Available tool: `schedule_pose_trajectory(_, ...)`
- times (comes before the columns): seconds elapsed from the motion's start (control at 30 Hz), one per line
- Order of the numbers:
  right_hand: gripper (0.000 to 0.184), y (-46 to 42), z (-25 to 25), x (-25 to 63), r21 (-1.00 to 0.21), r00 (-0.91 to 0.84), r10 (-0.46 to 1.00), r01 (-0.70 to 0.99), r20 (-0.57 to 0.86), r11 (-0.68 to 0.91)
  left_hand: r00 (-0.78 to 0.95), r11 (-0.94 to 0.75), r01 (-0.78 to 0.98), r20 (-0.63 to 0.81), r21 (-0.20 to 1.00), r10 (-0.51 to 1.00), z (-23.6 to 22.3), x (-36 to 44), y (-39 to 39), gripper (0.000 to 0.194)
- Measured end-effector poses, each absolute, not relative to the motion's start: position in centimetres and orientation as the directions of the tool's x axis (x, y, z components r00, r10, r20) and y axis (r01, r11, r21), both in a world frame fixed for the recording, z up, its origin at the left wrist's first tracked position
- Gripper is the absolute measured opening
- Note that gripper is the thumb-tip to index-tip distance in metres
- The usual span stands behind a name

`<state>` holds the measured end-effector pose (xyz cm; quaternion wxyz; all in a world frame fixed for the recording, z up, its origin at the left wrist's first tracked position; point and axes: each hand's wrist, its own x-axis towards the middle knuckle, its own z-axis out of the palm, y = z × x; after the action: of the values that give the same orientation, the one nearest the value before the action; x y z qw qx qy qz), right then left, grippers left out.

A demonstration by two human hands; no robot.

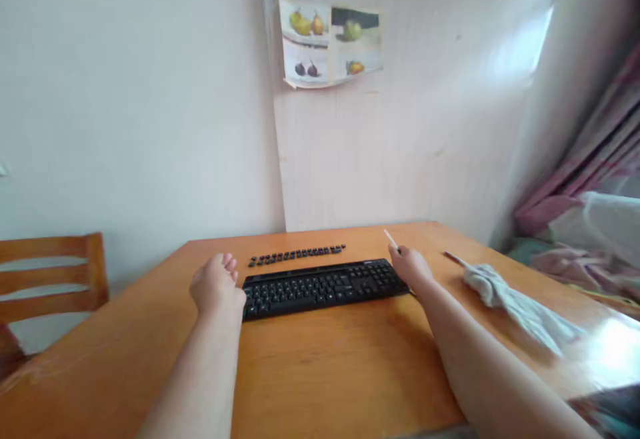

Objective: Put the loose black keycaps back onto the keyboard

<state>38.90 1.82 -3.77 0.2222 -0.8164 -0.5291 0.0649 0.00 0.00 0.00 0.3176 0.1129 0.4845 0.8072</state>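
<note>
Hands, two, bare, well apart: left hand [214, 287] at the left end of the long black plastic keyboard [325, 287], right hand [411, 267] at its right end. Keyboard, one, flat on the orange-brown wooden tabletop [310, 379], between them. Small black keycaps [295, 254], two rows, just behind it. Pale grey cloth [505, 299], crumpled, right of the right hand; thin dark-red stick [454, 257] at its far end. Left fingers curled; contents, if any, cannot be told. Right fingers closed on a slim pale stick [391, 239], its tip pointing up and away.
</note>
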Motion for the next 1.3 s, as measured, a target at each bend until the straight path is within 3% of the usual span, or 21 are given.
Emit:
schedule_pose_trajectory(0.3, 0.063, 2.0, -4.4, 38.9, -0.427, 0.393, 0.914, 0.846, 0.1, -0.317, -0.704, -0.249, -0.164, 0.064, 0.955, 0.707, -3.3, -4.8, 0.6, 0.016)
schedule_pose_trajectory(0.53, 0.065, 2.5, -5.2, 39.5, -0.406, 0.393, 0.915, 0.853, 0.088, -0.327, -0.372, -0.106, -0.235, 0.011, 0.966, 0.928, -5.5, -5.4, 0.3, 0.055)
schedule_pose_trajectory(0.8, 0.062, 3.3, -6.4, 39.8, -0.439, 0.347, 0.931, 0.858, 0.109, -0.268, -0.14, -0.021, -0.296, -0.021, 0.955, 0.99, -5.7, -4.7, -0.2, 0.086)
schedule_pose_trajectory(1.3, 0.054, 2.6, -6.1, 39.3, -0.538, 0.384, 0.918, 0.796, 0.096, -0.277, -0.127, 0.038, -0.301, -0.079, 0.953, 0.989, -4.6, -4.2, -0.8, 0.096)
